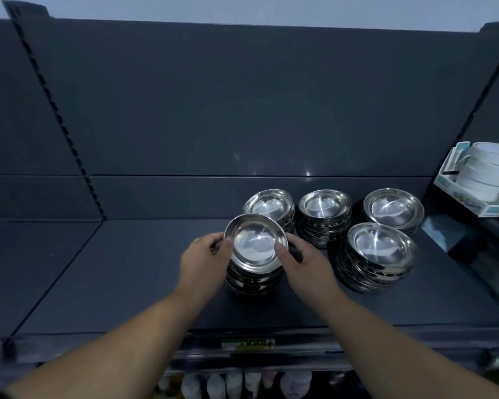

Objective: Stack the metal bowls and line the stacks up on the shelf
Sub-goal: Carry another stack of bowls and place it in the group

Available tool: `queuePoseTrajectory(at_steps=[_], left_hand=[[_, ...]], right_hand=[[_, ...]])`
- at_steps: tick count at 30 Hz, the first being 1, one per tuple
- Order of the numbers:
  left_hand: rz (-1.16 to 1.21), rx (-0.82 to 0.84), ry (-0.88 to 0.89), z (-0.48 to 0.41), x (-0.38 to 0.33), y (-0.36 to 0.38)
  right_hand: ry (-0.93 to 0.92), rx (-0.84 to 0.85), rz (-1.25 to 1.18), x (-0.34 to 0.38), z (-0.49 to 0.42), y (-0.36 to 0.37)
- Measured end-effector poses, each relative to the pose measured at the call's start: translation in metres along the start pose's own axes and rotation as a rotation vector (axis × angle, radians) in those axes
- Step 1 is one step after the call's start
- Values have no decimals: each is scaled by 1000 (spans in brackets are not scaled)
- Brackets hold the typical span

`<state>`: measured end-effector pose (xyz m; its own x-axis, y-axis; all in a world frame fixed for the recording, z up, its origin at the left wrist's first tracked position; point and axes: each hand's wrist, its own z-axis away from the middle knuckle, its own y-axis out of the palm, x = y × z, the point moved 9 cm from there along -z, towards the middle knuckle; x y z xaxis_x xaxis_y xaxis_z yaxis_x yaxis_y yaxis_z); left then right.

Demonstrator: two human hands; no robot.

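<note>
Several stacks of shiny metal bowls stand on the dark shelf [127, 269]. The front left stack [255, 249] sits between my hands. My left hand [205, 263] grips its left side, thumb on the top bowl's rim. My right hand [303, 266] grips its right side, thumb over the rim. Behind it stands a second stack [271, 204]. A third stack [324, 214] is in the back middle, another [393, 210] at the back right, and a front right stack [379, 254] leans slightly.
A box of white tape rolls [481, 180] sits on the neighbouring shelf at the right. A slotted upright [61, 122] divides the shelf from the bay on the left. A price label [248, 344] marks the shelf's front edge, with bottles [234, 384] below.
</note>
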<state>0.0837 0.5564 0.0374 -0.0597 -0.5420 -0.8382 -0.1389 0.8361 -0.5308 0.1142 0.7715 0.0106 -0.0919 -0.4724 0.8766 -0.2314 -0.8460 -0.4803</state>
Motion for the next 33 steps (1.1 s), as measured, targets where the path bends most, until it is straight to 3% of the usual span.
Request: queuePoseTrajectory(at_steps=[10, 17, 24, 33], left_hand=[[-49, 118, -66, 5, 18, 13], [58, 118, 16, 12, 6, 14], [-27, 143, 54, 6, 3, 17], [4, 316, 41, 10, 18, 31]], right_hand=[[5, 33, -1, 2, 2, 2], [-8, 17, -18, 2, 5, 5], [-40, 27, 14, 7, 7, 4], [-72, 150, 19, 10, 12, 11]])
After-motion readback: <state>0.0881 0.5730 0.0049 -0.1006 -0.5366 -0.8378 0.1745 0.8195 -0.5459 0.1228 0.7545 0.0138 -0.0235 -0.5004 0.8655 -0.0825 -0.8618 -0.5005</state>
